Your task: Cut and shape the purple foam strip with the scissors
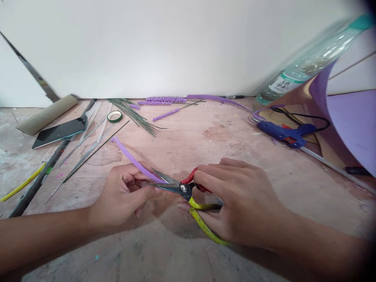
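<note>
My left hand (123,192) pinches a narrow purple strip (132,159) between thumb and fingers, and the strip's free end curves up to the left. My right hand (235,196) grips scissors (183,188) with red and yellow-green handles. The scissor blades are parted and point left, with the near end of the strip between them. The lower blade lies close to my left thumb, and I cannot tell whether they touch. Behind the hands lie purple flower stems (161,101) and a fan of thin green stems (138,115).
At the left are a cardboard tube (48,113), a phone (60,132), a roll of green tape (114,116) and thin wires (85,156). A blue glue gun (282,133), a plastic bottle (305,74) and a curled purple sheet (352,121) occupy the right. A white wall (164,47) bounds the back.
</note>
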Demonstrator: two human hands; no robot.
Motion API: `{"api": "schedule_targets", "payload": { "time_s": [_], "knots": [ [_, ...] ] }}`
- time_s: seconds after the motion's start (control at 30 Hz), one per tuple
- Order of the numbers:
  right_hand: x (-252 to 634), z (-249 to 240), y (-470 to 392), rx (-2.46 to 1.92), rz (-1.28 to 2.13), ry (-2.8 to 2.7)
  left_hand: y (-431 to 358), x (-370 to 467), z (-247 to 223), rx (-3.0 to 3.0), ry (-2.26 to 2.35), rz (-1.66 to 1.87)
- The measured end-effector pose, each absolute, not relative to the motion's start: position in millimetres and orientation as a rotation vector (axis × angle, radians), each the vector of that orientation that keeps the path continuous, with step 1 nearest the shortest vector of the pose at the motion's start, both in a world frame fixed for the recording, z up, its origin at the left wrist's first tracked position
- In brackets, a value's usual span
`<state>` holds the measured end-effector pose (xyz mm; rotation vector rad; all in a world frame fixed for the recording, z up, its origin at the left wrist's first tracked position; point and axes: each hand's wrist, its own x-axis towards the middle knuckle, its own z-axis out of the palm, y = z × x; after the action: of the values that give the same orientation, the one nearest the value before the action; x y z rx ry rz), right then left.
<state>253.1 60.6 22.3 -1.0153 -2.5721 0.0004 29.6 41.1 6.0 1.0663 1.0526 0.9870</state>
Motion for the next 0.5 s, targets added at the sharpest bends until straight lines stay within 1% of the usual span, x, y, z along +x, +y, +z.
{"api": "schedule_targets", "payload": {
  "time_s": [0.5],
  "knots": [
    [253.9, 22.4, 59.7, -0.963, 0.007, -2.592, 41.7, 29.1, 5.0, 1.056, 1.056, 0.998]
  ]
}}
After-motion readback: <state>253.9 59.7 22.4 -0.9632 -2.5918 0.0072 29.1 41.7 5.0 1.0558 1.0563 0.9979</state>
